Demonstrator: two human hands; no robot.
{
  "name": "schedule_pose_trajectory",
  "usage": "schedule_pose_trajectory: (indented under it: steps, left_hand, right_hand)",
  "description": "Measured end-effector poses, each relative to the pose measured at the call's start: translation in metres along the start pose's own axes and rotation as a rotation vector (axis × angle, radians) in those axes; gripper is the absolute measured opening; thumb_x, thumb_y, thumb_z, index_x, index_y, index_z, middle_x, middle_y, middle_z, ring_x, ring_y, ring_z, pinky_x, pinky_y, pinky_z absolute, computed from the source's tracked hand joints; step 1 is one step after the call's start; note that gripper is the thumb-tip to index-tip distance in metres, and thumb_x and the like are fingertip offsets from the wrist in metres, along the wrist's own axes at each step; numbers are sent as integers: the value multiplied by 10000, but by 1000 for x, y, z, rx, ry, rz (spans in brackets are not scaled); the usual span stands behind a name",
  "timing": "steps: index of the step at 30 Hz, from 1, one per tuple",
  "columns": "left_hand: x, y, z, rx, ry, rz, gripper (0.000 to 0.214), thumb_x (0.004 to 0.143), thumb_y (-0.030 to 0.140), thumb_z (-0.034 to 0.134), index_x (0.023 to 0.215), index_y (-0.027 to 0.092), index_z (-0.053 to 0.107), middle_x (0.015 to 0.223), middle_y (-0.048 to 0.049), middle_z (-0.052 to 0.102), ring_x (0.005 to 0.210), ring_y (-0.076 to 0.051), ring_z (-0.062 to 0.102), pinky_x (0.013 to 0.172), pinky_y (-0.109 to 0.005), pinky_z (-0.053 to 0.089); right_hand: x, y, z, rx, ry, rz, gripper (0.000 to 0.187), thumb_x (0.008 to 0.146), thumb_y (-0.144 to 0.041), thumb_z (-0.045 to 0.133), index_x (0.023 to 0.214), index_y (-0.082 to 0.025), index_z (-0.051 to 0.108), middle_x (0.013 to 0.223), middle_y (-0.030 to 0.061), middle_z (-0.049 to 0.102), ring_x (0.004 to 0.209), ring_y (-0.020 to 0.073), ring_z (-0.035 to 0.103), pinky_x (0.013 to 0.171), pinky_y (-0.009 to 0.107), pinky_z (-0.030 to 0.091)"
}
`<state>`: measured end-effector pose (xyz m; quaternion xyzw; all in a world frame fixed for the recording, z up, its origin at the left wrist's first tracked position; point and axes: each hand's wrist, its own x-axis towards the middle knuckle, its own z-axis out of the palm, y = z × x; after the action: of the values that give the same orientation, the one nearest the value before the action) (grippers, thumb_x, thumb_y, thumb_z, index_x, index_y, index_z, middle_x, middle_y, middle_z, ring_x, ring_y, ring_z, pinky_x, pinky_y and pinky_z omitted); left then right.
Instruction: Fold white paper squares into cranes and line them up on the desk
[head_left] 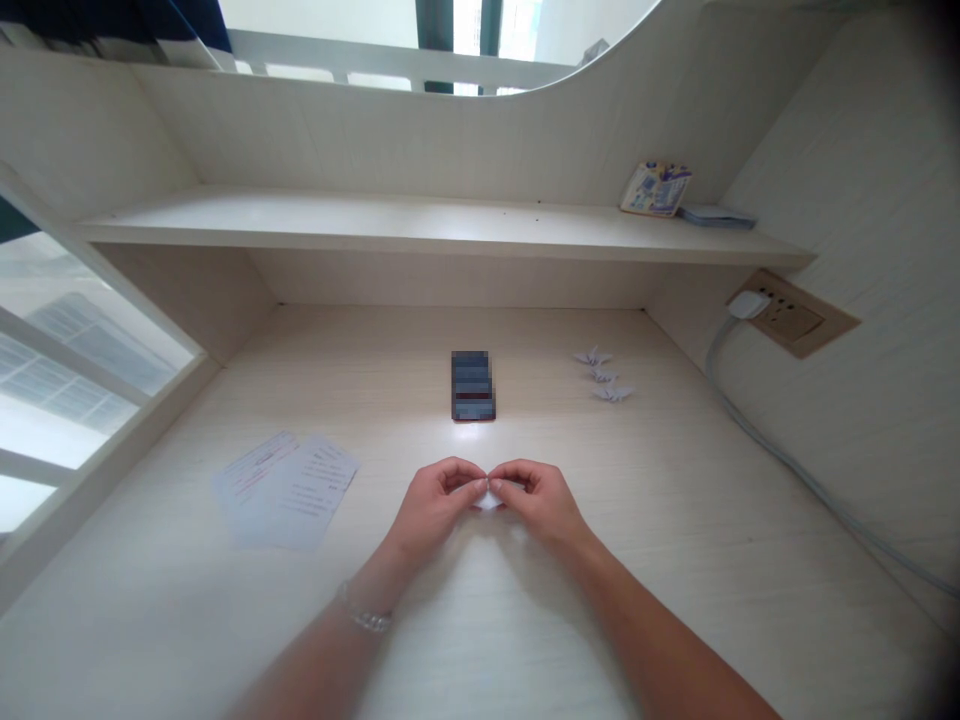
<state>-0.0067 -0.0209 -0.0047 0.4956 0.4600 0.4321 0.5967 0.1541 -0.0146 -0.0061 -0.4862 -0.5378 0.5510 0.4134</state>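
Observation:
Between my two hands is a small piece of folded white paper (489,499), mostly hidden by my fingers. My left hand (444,493) pinches its left side with thumb and forefinger. From the right, my right hand (537,495) pinches it the same way, and the fingertips of both hands nearly meet at its top. Beyond my hands lies a phone (472,386) with a blurred screen. Several folded paper cranes (613,393) stand in a group at the far right of the desk.
Written paper sheets (289,492) overlap on the desk at left. A shelf (375,215) spans the back, bearing a small colourful packet (655,189) and a flat stack (717,216). At right, a grey cable (795,465) runs from a white plug (748,304) in the wall socket (799,318).

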Motion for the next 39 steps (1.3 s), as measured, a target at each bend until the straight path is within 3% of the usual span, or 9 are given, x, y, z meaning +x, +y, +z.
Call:
schedule_pose_trajectory:
  steps: [10, 20, 27, 39]
  left_hand:
    - [1, 1, -2, -10, 8, -17, 154, 705, 239, 654, 802, 122, 631, 756, -64, 669, 694, -159, 611, 644, -268, 489]
    - [1, 3, -2, -97, 10, -29, 163, 707, 171, 619, 864, 129, 621, 798, -48, 647, 719, -147, 601, 634, -256, 505]
    - [0, 1, -1, 82, 75, 29, 173, 692, 225, 668, 827, 127, 621, 788, -64, 660, 737, -156, 608, 692, -266, 484]
    - [0, 5, -2, 74, 83, 18, 144, 640, 193, 692, 758, 141, 628, 724, -41, 657, 676, -148, 605, 644, -257, 476]
  right_hand:
    - [1, 1, 1, 100, 10, 56, 164, 634, -259, 688, 744, -140, 664, 717, 45, 650, 642, 172, 612, 590, 296, 530]
    - [3, 2, -3, 64, 33, 3, 102, 637, -212, 670, 700, -160, 610, 675, 12, 605, 612, 143, 559, 570, 255, 467]
    - [1, 1, 0, 51, 28, -15, 103, 662, -228, 661, 724, -162, 612, 700, 15, 605, 647, 151, 563, 590, 263, 470]
    - [4, 2, -2, 149, 7, 42, 162, 652, -282, 685, 721, -173, 588, 672, 0, 572, 625, 140, 554, 547, 255, 496]
